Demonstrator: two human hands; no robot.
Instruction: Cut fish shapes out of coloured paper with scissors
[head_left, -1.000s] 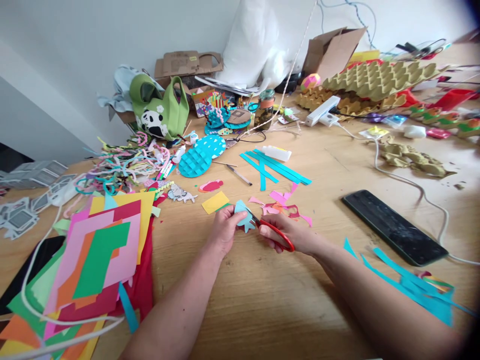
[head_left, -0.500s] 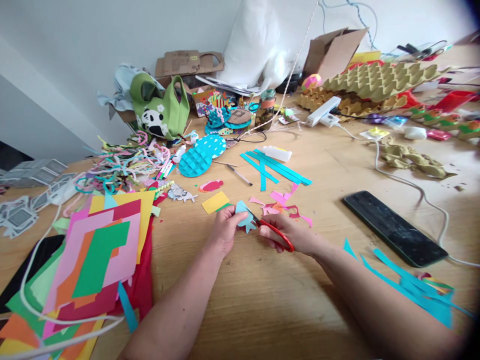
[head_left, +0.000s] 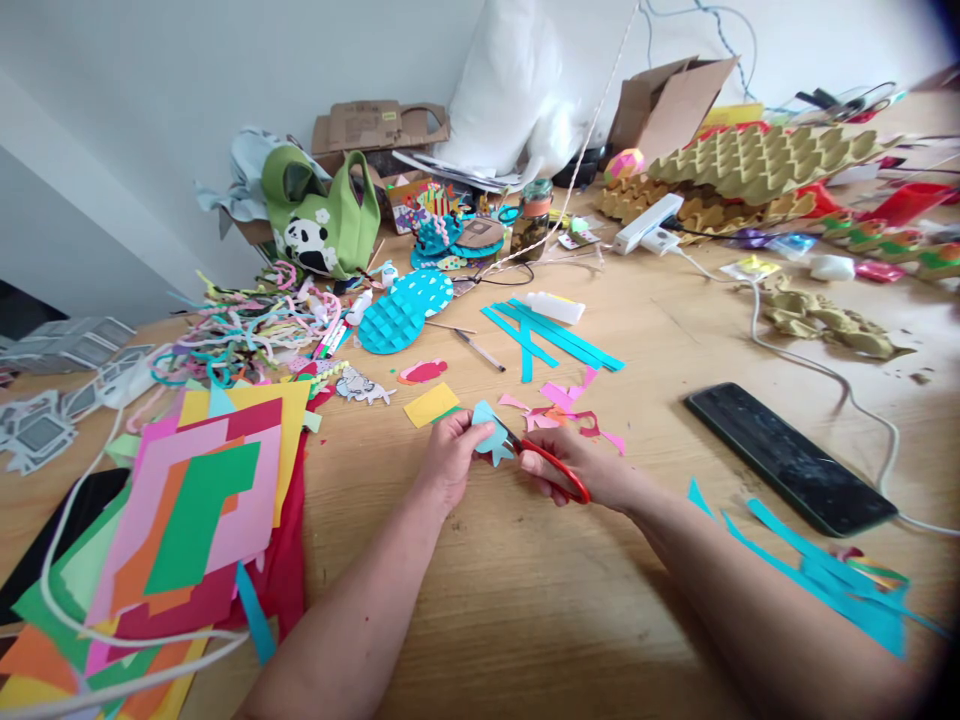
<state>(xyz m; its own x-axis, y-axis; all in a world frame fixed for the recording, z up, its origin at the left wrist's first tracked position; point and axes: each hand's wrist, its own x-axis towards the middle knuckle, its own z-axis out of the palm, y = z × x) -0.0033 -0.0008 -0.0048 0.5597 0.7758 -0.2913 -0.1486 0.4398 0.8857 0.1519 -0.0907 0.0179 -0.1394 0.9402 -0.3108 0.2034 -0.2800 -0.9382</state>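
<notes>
Head view: my only view, looking forward and down at both hands over the table [head_left: 517,600].
Left hand: I have the left hand [head_left: 450,462] pinching the light blue paper [head_left: 487,430], thumb on top.
Right hand: I have the right hand [head_left: 564,455] gripped around the red handles of the scissors [head_left: 577,486].
Light blue paper: between the two hands, its lower edge notched; the scissor blades meet its right side. I cannot tell how far apart they are.
Scraps: pink scraps [head_left: 564,392] lie just beyond the right hand; a yellow card [head_left: 430,404] lies just beyond the left.
Left side: I see stacked colored sheets [head_left: 202,520].
Right side: a phone [head_left: 787,455] lies near blue strips [head_left: 825,575].
Farther back: a pen [head_left: 480,351] and a white bottle [head_left: 555,307], well apart from the green bag [head_left: 349,220].
</notes>
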